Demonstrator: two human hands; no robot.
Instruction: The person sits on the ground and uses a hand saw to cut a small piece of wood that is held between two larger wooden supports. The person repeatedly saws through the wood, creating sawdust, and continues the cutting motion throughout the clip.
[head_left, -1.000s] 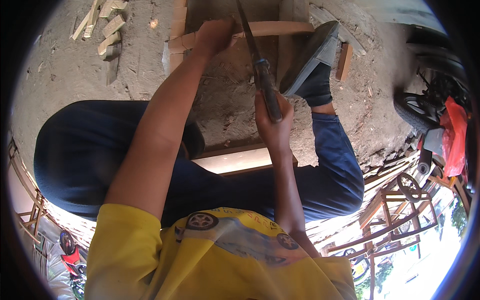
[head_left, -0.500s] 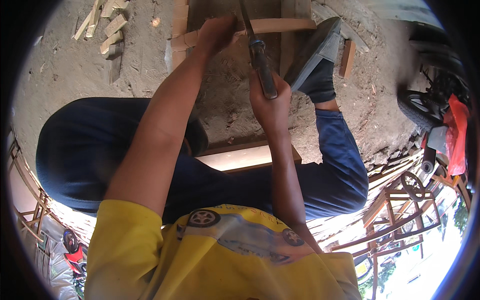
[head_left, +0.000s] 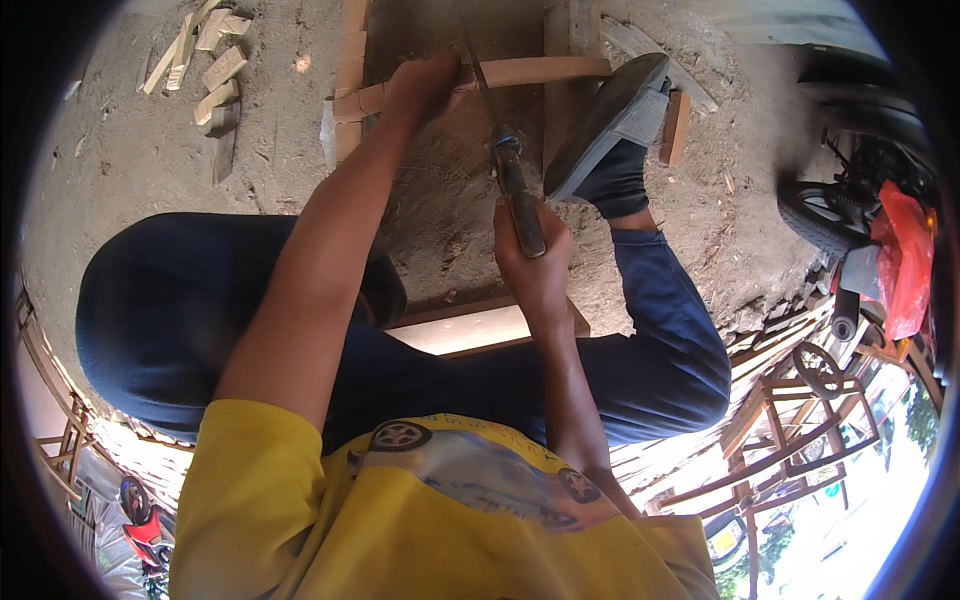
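Observation:
My left hand (head_left: 425, 85) is closed on a long light wooden strip (head_left: 550, 70) lying crosswise over wooden supports (head_left: 352, 30). My right hand (head_left: 532, 245) is wrapped round the dark handle (head_left: 512, 180) of a saw, whose narrow blade (head_left: 482, 85) crosses the strip just right of my left hand. My right foot, in a grey shoe (head_left: 610, 125), rests at the strip's right end. Where the blade meets the wood is too small to tell whether there is a cut.
Wood offcuts (head_left: 222, 70) lie at upper left. A loose plank (head_left: 675, 125) lies beside my shoe. A board (head_left: 470, 330) is under my legs. At right stand a motorbike tyre (head_left: 820, 215), a red plastic bag (head_left: 900, 260) and wooden frames (head_left: 820, 430).
My right hand moved forward with the saw half a second ago and has since come back toward me. My left hand stays on the strip; the whole view has shifted slightly.

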